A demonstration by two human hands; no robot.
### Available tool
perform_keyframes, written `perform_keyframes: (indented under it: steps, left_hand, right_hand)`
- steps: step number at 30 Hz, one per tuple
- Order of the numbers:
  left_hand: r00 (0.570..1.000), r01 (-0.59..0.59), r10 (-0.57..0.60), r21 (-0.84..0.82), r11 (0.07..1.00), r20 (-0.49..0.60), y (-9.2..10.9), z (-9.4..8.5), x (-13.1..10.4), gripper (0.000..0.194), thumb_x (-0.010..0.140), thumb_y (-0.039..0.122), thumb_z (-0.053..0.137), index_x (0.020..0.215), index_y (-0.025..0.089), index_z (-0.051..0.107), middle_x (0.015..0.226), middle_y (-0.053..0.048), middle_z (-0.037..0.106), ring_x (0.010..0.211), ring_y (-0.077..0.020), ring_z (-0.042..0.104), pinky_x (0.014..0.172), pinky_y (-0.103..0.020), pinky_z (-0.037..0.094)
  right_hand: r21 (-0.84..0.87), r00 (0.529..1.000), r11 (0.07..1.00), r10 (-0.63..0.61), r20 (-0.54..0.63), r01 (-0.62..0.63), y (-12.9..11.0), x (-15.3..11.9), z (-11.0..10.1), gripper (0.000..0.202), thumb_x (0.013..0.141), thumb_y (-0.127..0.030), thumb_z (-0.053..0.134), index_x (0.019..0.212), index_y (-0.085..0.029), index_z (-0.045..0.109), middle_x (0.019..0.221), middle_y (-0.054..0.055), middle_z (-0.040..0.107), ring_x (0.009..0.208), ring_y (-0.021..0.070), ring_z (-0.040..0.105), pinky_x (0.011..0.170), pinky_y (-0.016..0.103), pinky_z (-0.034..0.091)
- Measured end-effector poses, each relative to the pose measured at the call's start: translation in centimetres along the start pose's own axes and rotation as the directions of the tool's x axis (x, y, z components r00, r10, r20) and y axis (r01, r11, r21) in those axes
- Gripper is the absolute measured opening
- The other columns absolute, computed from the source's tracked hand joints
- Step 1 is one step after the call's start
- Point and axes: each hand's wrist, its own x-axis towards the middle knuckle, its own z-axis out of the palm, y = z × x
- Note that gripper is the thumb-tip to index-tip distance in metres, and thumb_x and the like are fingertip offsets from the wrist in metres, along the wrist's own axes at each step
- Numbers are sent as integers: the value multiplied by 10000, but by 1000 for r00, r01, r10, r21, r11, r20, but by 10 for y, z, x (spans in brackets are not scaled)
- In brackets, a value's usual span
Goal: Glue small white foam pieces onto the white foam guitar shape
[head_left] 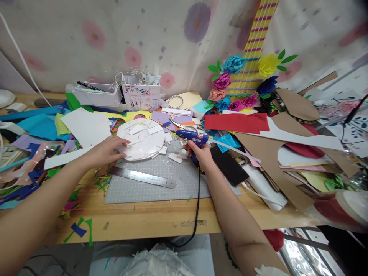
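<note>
A blue hot glue gun [189, 135] is in my right hand [201, 153], the fingers wrapped round its handle. Its nozzle points left, a white glue stick [235, 148] sticks out of its back, and its black cord [198, 203] hangs over the table edge. My left hand [110, 151] lies at the left rim of a round white disc [143, 147], thumb and fingers apart and touching it. Several small white pieces lie on the disc. More white scraps [175, 157] lie between the disc and the glue gun. A steel ruler [143, 177] lies in front of the disc.
A grey cutting mat [129, 193] lies under the work. Scissors [179, 124] lie behind the glue gun, and a black phone [229, 165] to its right. Coloured scraps crowd the left; cardboard [266, 161] and red paper [235, 122] the right. White boxes [96, 94] and a flowered yellow guitar shape [253, 50] stand behind.
</note>
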Motion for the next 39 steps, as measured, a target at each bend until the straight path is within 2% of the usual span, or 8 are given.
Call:
perform_keyframes:
  steps: [6,13,17,23,29,32,34,39]
  left_hand:
    - [1000,-9,9,37,999,9,4,0,1,508,754,504,573,1145,182,616,1059,-116,661,1063,-294,532,946,-435,395]
    - [1000,-17,18,43,999,-14,4,-3,-1,446,781,487,545,1124,212,619,1072,-105,667,1086,-295,523,963,-443,388]
    - [998,-43,45,42,998,-50,5,-6,-2,389,808,438,499,1095,212,632,1051,-94,675,1069,-280,531,958,-434,391]
    - [997,-21,23,28,999,-72,5,-3,0,354,783,420,506,1043,231,654,1002,-89,685,1023,-277,556,926,-415,408]
    - [998,8,-2,99,995,-57,10,-12,6,409,745,441,536,1073,216,632,1030,-87,680,1031,-286,556,935,-434,396]
    - [989,-29,42,95,995,-141,31,-12,18,405,764,442,536,1090,216,620,1071,-78,667,1055,-273,550,952,-426,387]
    - [980,-68,81,77,995,-180,57,-2,32,377,788,415,537,1079,192,621,1075,-86,664,1050,-260,557,945,-406,393]
    - [992,-68,71,31,997,-102,136,52,68,365,799,359,588,1112,171,602,1080,-88,670,1031,-245,581,903,-360,420]
  right_hand:
    - [71,1000,997,-11,15,10,-2,-2,1,421,640,-591,687,671,-175,628,717,69,704,473,99,489,467,259,430]
    - [122,1000,993,-13,8,12,-1,-2,2,399,636,-564,710,657,-174,625,685,51,694,474,94,490,456,244,416]
    - [115,1000,993,-22,9,21,-2,-2,1,392,643,-563,704,650,-178,629,679,49,693,471,94,492,448,244,411]
    - [100,999,995,-30,12,29,-2,-2,1,395,654,-568,692,654,-177,635,686,51,694,472,92,490,449,243,419]
    - [77,999,996,-34,-10,35,-4,-3,1,387,672,-554,679,638,-170,639,677,52,692,456,81,480,440,233,408]
    - [65,998,997,-32,-58,36,-2,-1,0,382,685,-544,669,638,-165,651,677,54,692,446,77,482,423,224,395]
    - [66,995,997,-25,-99,32,0,1,-1,387,690,-545,661,636,-162,655,681,57,693,449,78,489,421,219,395]
    - [87,978,996,10,-206,8,1,6,-3,397,695,-548,654,617,-160,643,612,47,667,439,74,475,421,209,400]
